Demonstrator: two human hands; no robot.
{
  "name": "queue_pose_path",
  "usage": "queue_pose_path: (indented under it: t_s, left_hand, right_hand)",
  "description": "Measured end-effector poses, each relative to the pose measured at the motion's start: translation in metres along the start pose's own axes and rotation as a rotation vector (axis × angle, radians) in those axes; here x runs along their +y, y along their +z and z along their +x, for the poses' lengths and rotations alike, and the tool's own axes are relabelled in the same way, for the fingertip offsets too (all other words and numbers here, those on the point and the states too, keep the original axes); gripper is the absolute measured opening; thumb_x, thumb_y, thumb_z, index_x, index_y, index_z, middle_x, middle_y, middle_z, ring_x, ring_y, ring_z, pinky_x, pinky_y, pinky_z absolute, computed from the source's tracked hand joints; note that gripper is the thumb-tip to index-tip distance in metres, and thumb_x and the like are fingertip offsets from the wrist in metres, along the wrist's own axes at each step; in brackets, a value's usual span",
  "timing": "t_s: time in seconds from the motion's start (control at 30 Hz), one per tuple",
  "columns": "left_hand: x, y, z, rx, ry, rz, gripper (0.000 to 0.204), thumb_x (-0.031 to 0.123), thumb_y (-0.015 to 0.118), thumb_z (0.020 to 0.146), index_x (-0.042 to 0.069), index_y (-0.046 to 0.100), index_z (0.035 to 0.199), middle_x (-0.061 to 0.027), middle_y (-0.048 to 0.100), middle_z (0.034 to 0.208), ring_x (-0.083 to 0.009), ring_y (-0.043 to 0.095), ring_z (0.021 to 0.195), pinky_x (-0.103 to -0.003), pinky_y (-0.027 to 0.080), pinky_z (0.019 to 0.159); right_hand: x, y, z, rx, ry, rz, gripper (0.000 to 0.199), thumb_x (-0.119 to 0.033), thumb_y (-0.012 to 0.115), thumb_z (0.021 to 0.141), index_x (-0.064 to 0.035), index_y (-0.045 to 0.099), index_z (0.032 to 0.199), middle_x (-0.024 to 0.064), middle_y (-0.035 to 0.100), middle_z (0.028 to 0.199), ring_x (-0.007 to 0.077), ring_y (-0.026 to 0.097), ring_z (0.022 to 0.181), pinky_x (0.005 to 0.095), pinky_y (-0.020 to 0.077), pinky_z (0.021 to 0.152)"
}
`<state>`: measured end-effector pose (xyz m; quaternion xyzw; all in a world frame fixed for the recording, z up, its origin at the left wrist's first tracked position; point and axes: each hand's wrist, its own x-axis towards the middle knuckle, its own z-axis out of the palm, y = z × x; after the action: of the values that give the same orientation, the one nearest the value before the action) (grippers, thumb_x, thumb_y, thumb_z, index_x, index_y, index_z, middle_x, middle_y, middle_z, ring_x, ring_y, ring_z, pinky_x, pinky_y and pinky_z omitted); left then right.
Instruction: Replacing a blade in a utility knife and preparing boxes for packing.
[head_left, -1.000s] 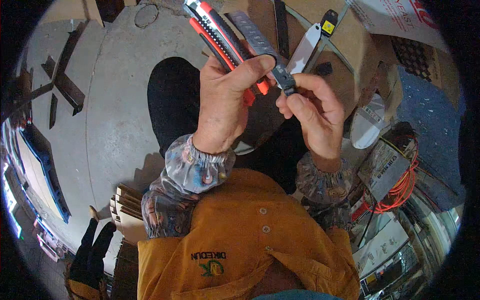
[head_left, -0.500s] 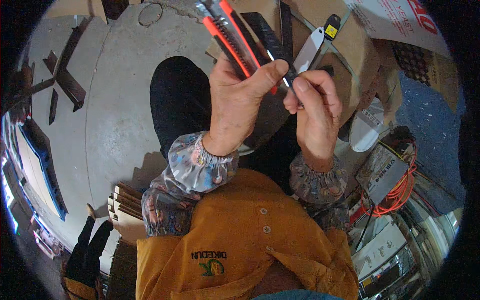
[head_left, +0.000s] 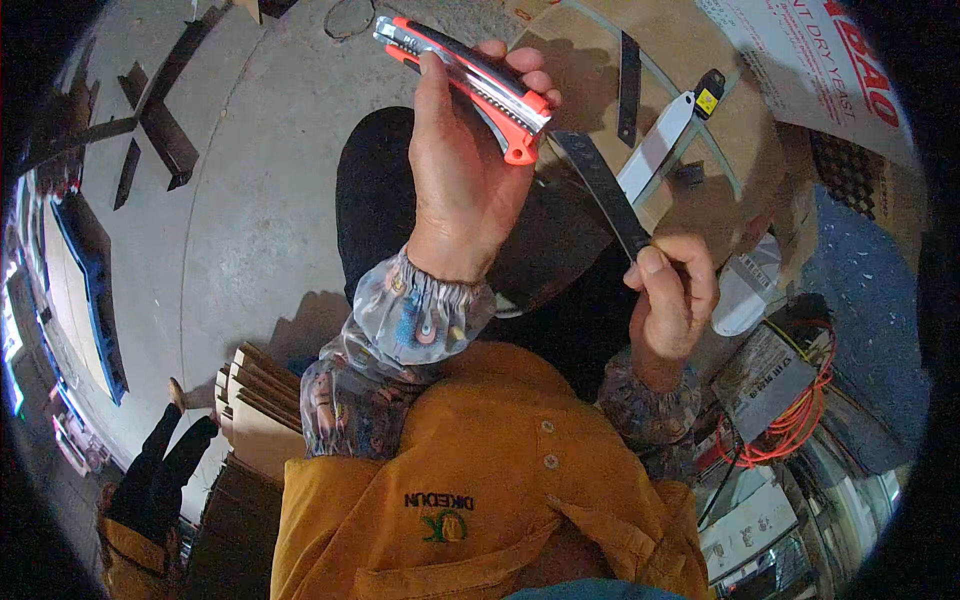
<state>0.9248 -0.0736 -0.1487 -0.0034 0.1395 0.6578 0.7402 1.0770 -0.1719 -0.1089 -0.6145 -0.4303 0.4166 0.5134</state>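
A red-and-black utility knife (head_left: 478,82) lies across the palm of my left hand (head_left: 452,195), with the fingers curled behind it and the thumb along its near side. Lower and to the right, my right hand (head_left: 672,305) pinches the near end of a flat dark strip (head_left: 603,190), which slants up toward the left hand; its far end is clear of the knife. Beyond the strip, on brown cardboard (head_left: 745,150), rest another dark strip (head_left: 628,88), a long white flat piece (head_left: 657,148) and a small black-and-yellow item (head_left: 710,92).
Dark crossed bars (head_left: 150,115) lie on the grey floor at left. Stacked cardboard (head_left: 262,400) stands beside me. To the right are a coil of orange cable (head_left: 795,425), a blue sheet (head_left: 865,300) and a printed white sack (head_left: 810,60). Another person's legs (head_left: 165,465) show at lower left.
My hands have drawn apart. The right moved down and right with the dark strip, away from the left hand; the left turned palm up, swinging the knife from upright to slanted.
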Motion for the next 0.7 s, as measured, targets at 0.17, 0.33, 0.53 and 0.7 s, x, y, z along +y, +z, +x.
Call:
queue_pose_path:
  t_s: [0.17, 0.33, 0.53, 0.7]
  left_hand:
    - [-0.001, 0.004, -0.001, -0.008, 0.011, 0.016, 0.04, 0.035, 0.036, 0.09, -0.001, 0.048, 0.101, -0.0153, 0.055, 0.096, -0.024, 0.053, 0.084, -0.037, 0.042, 0.082]
    - [-0.003, 0.007, -0.003, -0.005, 0.037, 0.084, 0.041, 0.036, 0.034, 0.09, -0.001, 0.048, 0.101, -0.0148, 0.055, 0.096, -0.0232, 0.054, 0.083, -0.036, 0.042, 0.081]
    - [-0.004, 0.007, -0.003, -0.029, 0.043, 0.119, 0.041, 0.036, 0.033, 0.091, -0.001, 0.048, 0.102, -0.0148, 0.056, 0.096, -0.0232, 0.055, 0.083, -0.036, 0.043, 0.08]
    - [-0.003, 0.006, -0.004, -0.061, 0.068, 0.141, 0.041, 0.037, 0.034, 0.09, 0.0, 0.047, 0.103, -0.0149, 0.056, 0.096, -0.0234, 0.055, 0.083, -0.036, 0.043, 0.08]
  right_hand:
    - [0.002, 0.002, 0.002, -0.024, 0.052, -0.052, 0.007, -0.006, 0.059, 0.075, -0.0035, 0.053, 0.074, -0.0023, 0.049, 0.065, 0.0046, 0.041, 0.056, 0.0194, 0.0334, 0.051]
    - [0.006, 0.006, 0.004, -0.014, -0.027, -0.135, 0.009, -0.007, 0.061, 0.074, -0.0043, 0.052, 0.073, -0.0044, 0.046, 0.063, 0.0038, 0.036, 0.055, 0.0186, 0.0302, 0.05]
    - [0.004, 0.004, 0.006, -0.052, -0.007, -0.138, 0.01, -0.007, 0.062, 0.074, -0.0048, 0.052, 0.073, -0.0057, 0.044, 0.062, 0.003, 0.034, 0.055, 0.0183, 0.0286, 0.05]
    - [0.001, 0.001, 0.01, -0.131, 0.021, -0.126, 0.009, -0.007, 0.061, 0.074, -0.005, 0.052, 0.074, -0.0051, 0.045, 0.062, 0.0031, 0.036, 0.055, 0.0181, 0.0298, 0.05]
